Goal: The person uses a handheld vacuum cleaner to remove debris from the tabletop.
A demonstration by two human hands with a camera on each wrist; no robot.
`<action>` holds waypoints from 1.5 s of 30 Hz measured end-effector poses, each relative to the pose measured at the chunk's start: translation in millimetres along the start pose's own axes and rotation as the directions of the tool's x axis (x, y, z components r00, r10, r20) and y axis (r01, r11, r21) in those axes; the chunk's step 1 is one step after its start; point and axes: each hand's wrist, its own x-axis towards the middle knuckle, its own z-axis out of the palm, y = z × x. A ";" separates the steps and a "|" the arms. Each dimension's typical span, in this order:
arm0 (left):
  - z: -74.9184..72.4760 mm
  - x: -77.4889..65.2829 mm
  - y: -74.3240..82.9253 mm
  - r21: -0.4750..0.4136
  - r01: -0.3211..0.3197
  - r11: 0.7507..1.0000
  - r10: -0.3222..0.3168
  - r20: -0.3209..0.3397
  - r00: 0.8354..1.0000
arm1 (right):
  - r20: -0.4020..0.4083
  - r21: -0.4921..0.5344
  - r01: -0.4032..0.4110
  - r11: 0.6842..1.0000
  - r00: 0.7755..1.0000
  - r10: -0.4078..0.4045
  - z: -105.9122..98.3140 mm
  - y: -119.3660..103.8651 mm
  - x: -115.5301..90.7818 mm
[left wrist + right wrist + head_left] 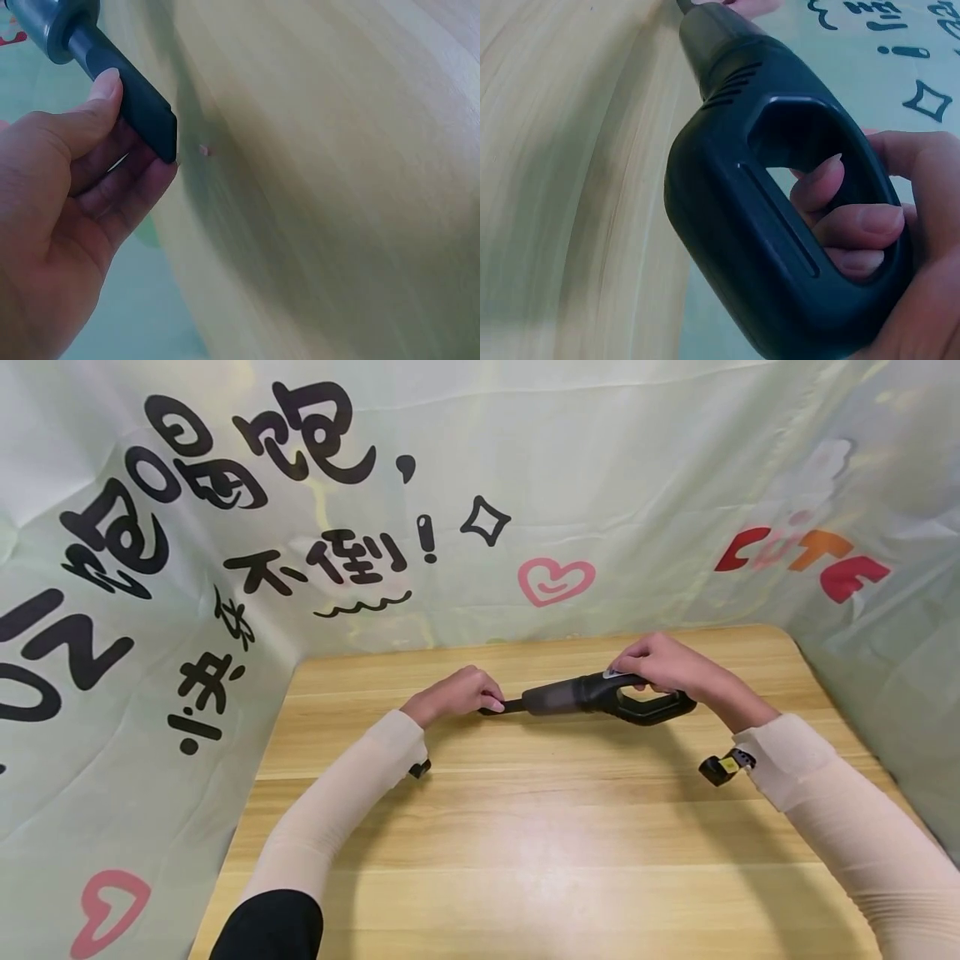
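A black handheld vacuum cleaner (pixel 600 692) is held level above the wooden table, its narrow end toward the left. My right hand (pixel 663 664) grips its loop handle (pixel 772 225), with several fingertips showing through the opening in the right wrist view. At the other end, my left hand (pixel 459 693) pinches the flat black crevice nozzle (pixel 135 101). The thumb lies on one side of the nozzle and the fingers (pixel 146 176) on the other, near its tip. The nozzle joins the vacuum's smoky front cup (pixel 552 697).
On the wooden table (pixel 525 827), a tiny pinkish crumb (pixel 205 150) lies close to the nozzle tip. A pale printed cloth (pixel 465 460) hangs behind the table and at both sides. Small black devices (pixel 726 767) are strapped at the wrists.
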 end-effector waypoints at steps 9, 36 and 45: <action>1.0 -3.4 -5.3 0.052 0.007 0.999 -0.007 -0.003 1.000 | -0.061 -0.146 0.092 0.985 0.993 -0.102 10.5 -16.2 1.5; -5.6 -17.0 -23.2 0.064 0.041 0.997 -0.037 -0.059 0.998 | -0.108 -0.392 0.233 0.890 0.949 -0.296 21.9 -62.3 19.3; -11.0 -26.0 -29.5 0.079 0.083 0.993 -0.080 -0.041 0.996 | -0.079 -0.231 0.226 0.946 0.965 -0.250 32.9 -25.6 30.7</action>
